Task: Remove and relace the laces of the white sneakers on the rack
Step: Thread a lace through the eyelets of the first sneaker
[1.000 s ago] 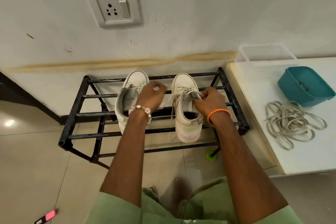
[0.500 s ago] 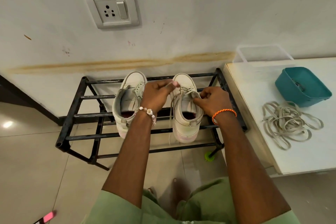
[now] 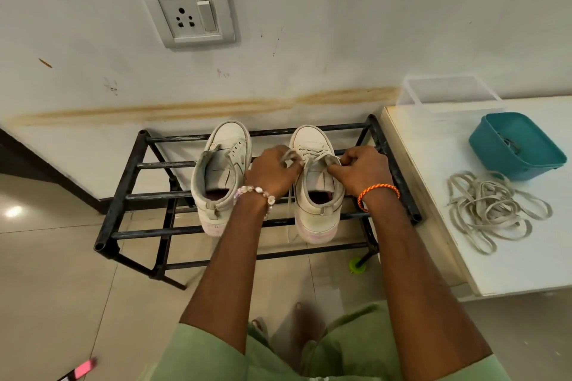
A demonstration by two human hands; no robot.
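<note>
Two white sneakers stand toes to the wall on a black metal rack (image 3: 130, 195). The left sneaker (image 3: 221, 176) has no lace in its eyelets. The right sneaker (image 3: 317, 195) is laced near the toe. My left hand (image 3: 272, 172) pinches one lace end (image 3: 289, 156) just left of the right sneaker's tongue. My right hand (image 3: 359, 170) pinches the other lace end at the shoe's right eyelets. A loose stretch of lace (image 3: 289, 213) hangs down the shoe's left side.
A white table (image 3: 526, 272) stands to the right of the rack, holding a tangle of loose laces (image 3: 495, 210), a teal tub (image 3: 517, 145) and a clear box (image 3: 448, 93). A wall socket (image 3: 188, 14) sits above. My feet (image 3: 297, 328) stand on the tiled floor.
My left hand moved from over the gap between the shoes rightward to the right sneaker and now pinches a lace end. My right hand stayed at the shoe's right eyelets.
</note>
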